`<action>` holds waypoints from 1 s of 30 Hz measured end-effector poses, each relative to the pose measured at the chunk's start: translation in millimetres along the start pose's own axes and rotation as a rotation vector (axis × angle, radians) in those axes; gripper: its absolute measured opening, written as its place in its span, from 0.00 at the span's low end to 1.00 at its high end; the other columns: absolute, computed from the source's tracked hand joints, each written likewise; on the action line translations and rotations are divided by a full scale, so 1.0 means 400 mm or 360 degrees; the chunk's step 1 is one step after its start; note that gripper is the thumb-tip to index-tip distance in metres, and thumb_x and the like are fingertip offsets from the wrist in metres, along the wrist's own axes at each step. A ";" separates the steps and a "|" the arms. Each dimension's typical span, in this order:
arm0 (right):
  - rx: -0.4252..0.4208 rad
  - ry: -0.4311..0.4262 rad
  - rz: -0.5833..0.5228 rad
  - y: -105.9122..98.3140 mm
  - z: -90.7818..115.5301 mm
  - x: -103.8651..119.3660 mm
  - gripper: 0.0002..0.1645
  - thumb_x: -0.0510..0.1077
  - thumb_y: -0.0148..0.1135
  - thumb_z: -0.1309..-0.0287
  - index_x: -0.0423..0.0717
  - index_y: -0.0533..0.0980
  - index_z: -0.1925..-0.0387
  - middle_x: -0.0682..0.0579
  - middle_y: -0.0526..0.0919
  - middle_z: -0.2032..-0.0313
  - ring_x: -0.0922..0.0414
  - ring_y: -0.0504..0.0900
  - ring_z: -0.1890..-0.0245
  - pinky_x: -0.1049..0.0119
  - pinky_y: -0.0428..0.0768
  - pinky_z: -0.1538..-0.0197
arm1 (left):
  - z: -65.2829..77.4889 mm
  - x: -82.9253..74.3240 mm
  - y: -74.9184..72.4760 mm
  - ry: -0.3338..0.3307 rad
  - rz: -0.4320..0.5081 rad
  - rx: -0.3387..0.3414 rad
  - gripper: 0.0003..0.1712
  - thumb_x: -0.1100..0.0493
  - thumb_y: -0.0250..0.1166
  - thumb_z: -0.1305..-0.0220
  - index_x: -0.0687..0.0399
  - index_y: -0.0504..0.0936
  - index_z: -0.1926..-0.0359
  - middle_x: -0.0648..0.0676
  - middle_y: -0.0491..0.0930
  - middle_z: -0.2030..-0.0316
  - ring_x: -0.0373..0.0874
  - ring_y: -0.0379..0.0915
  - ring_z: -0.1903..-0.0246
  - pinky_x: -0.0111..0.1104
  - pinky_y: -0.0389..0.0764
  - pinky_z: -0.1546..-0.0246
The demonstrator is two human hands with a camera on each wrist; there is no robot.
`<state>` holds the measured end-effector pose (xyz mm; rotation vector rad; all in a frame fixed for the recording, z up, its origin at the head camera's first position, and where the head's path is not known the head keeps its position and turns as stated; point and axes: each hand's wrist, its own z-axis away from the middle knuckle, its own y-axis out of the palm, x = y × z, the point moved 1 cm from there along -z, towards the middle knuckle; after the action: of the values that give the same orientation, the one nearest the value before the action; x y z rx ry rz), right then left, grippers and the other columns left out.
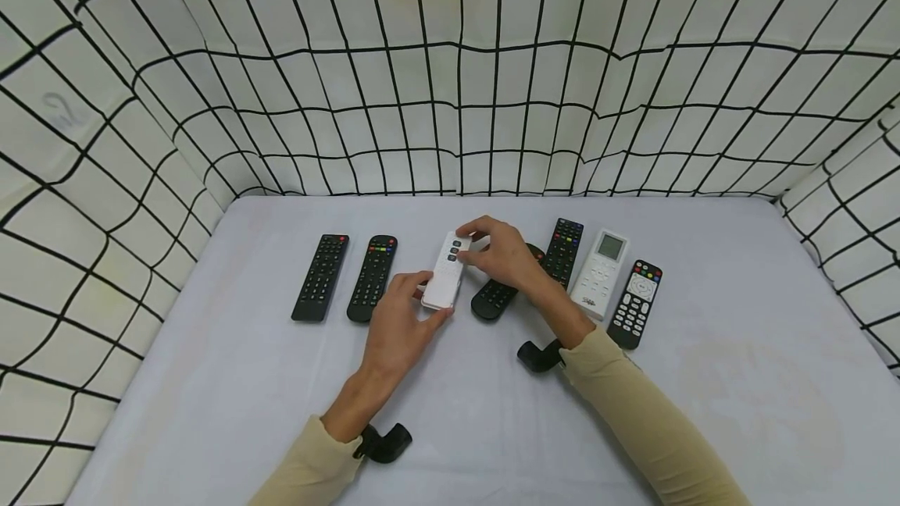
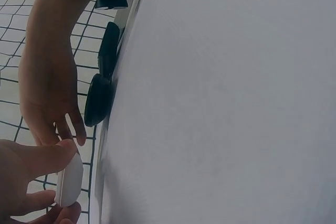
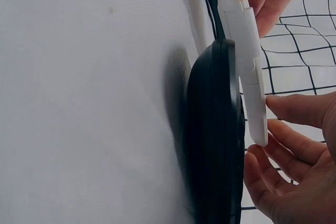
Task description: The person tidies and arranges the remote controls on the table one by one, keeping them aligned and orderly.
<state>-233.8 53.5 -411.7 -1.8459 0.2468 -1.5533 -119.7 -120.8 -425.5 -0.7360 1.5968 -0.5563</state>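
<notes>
A white remote control [image 1: 443, 281], with grey buttons near its far end, is held between both hands, tilted slightly. My left hand [image 1: 399, 328] grips its near end, thumb on one side and fingers on the other. At the far end my right hand [image 1: 508, 258] pinches it, thumb by the buttons and a finger at the top edge. In the right wrist view a stepped seam runs along the side of the white remote [image 3: 254, 90]. Behind the right hand, a black remote control [image 1: 491, 301] lies partly hidden on the table.
Two black remotes, one straight-edged [image 1: 322, 276] and one rounded [image 1: 373, 278], lie left. To the right are a long black remote [image 1: 565, 244], a white remote with a screen [image 1: 600, 272] and a small black remote [image 1: 635, 304]. Black grid netting [image 1: 460, 53] surrounds the white table [image 1: 478, 428].
</notes>
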 end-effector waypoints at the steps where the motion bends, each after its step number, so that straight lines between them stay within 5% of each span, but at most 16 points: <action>1: 0.0007 0.0000 -0.0001 0.002 0.000 0.001 0.23 0.41 0.71 0.36 0.43 0.81 0.40 0.44 0.84 0.41 0.45 0.83 0.42 0.54 0.84 0.42 | 0.001 0.001 -0.001 -0.0002 0.0000 0.0001 0.38 0.57 0.82 0.46 0.58 0.79 0.35 0.59 0.81 0.45 0.50 0.80 0.54 0.33 0.76 0.61; 21: 0.0057 -0.0020 -0.0009 0.042 -0.016 0.019 0.23 0.40 0.71 0.36 0.42 0.82 0.41 0.44 0.84 0.41 0.46 0.83 0.44 0.56 0.84 0.44 | 0.003 0.025 -0.019 -0.0032 -0.0029 -0.0018 0.37 0.58 0.83 0.48 0.61 0.80 0.38 0.60 0.80 0.49 0.50 0.79 0.56 0.32 0.73 0.63; 30: 0.0102 0.0038 0.0010 0.059 -0.026 0.033 0.24 0.41 0.71 0.36 0.44 0.81 0.39 0.44 0.83 0.40 0.47 0.86 0.49 0.62 0.85 0.53 | 0.004 0.030 -0.025 -0.0070 -0.0069 -0.0025 0.36 0.57 0.83 0.47 0.64 0.80 0.39 0.61 0.79 0.52 0.51 0.79 0.58 0.32 0.73 0.64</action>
<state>-233.4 24.7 -415.6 -1.7767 0.2109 -1.5619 -117.6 -136.1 -426.6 -0.7911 1.5493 -0.5556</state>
